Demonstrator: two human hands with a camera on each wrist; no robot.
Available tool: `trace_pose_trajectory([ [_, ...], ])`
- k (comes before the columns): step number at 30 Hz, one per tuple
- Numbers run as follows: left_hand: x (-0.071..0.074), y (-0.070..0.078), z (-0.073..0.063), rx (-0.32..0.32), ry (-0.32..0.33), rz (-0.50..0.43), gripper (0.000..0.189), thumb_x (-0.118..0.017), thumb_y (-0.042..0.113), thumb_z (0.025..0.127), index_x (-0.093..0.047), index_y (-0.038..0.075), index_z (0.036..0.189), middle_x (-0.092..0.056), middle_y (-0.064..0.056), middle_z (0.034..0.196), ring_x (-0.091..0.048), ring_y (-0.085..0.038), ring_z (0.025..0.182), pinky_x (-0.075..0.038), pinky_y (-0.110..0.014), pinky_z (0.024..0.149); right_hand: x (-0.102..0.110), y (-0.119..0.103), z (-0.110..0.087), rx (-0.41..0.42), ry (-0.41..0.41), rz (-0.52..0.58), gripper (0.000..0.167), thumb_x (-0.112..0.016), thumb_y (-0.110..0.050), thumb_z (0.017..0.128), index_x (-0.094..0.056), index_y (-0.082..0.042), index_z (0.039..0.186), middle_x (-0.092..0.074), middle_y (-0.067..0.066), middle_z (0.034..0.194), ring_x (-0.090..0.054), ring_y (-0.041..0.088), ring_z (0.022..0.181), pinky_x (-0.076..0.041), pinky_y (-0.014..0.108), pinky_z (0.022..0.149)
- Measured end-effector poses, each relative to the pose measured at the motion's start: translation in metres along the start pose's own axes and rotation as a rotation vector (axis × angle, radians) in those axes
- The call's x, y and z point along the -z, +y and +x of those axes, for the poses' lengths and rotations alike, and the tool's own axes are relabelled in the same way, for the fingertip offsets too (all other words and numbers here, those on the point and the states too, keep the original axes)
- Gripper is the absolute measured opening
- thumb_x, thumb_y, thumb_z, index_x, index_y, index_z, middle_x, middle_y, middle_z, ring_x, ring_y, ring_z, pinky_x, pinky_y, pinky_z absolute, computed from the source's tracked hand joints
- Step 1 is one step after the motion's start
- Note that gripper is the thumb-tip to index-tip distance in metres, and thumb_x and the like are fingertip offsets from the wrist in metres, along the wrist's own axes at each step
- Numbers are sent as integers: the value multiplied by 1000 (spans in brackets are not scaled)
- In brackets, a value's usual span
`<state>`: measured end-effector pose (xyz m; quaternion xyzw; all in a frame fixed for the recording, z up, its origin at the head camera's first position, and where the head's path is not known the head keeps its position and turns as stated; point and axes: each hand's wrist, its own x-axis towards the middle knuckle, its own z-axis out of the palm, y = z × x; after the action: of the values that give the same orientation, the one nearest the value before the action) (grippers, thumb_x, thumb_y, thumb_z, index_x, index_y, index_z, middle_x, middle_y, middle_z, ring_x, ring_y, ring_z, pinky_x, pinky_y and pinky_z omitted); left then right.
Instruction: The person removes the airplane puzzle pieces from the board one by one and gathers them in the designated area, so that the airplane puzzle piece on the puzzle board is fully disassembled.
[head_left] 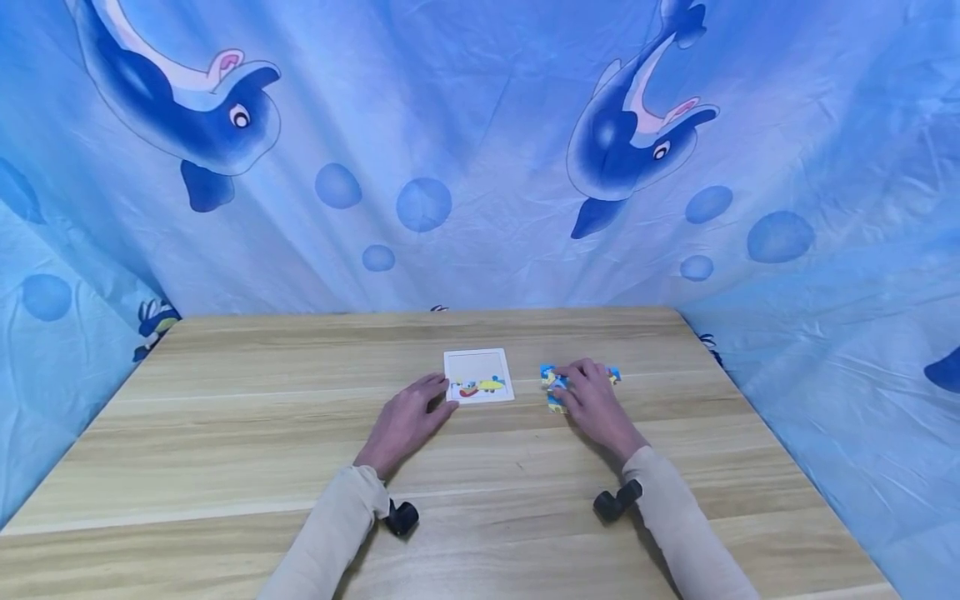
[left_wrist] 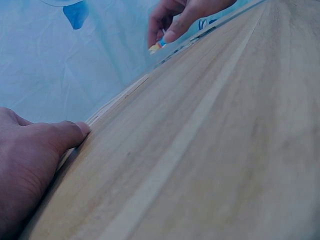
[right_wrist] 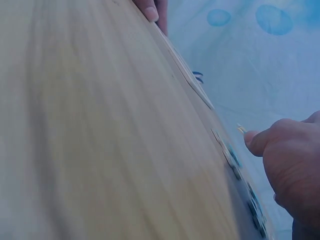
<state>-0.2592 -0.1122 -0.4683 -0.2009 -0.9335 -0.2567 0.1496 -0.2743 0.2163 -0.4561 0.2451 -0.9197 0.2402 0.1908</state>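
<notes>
A small white-framed puzzle tray lies on the table, a strip of joined picture with yellow and red shapes along its lower part. My left hand steadies the tray's lower left corner, thumb at the bottom edge and fingers at the left side. To the right, my right hand is over a group of loose blue and yellow puzzle pieces, partly covering them. Between its thumb and fingers it pinches one puzzle piece, raised off the table as both wrist views show.
The wooden table reaches back to a blue curtain printed with dolphins and bubbles. Each wrist carries a small black camera, one at the left cuff and one at the right cuff.
</notes>
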Motion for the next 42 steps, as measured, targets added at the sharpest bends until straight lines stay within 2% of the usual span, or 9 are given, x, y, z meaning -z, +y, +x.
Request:
trace_pose_trajectory([
  [8, -1, 1, 0, 0, -2, 1, 45, -63, 40, 93, -65, 9, 125, -58, -9, 134, -52, -27, 126, -44, -45, 102, 12, 15, -16, -49, 22, -5, 31, -66, -15, 92, -63, -4, 121, -53, 12, 110, -44, 29, 102, -42, 41, 81],
  [17, -2, 0, -1, 4, 1, -4, 46, -63, 40, 93, -64, 8, 126, -57, -9, 135, -52, -27, 126, -44, -45, 102, 29, 30, -32, -150, -21, -4, 33, -62, -16, 94, -60, -4, 125, -50, 17, 122, -41, 35, 115, -42, 53, 92],
  [22, -2, -1, 0, 3, 1, -2, 46, -62, 41, 93, -65, 9, 126, -57, -9, 135, -52, -27, 126, -44, -45, 103, 36, 38, -42, -187, -1, -9, 33, -62, -17, 95, -60, -3, 125, -50, 18, 119, -41, 36, 114, -42, 54, 90],
  [31, 0, 1, 0, 5, 2, -2, 47, -63, 41, 92, -65, 9, 126, -57, -8, 135, -51, -26, 127, -44, -44, 103, 42, 50, -55, -180, 43, -33, 32, -64, -12, 93, -62, 0, 121, -53, 19, 113, -44, 37, 107, -41, 52, 84],
  [42, 0, 0, 1, 11, -4, -5, 47, -63, 41, 92, -65, 8, 126, -58, -8, 134, -51, -26, 127, -44, -44, 103, 48, 50, -65, -183, 23, -1, 25, -64, -8, 92, -66, -1, 117, -55, 18, 110, -43, 33, 103, -38, 45, 79],
])
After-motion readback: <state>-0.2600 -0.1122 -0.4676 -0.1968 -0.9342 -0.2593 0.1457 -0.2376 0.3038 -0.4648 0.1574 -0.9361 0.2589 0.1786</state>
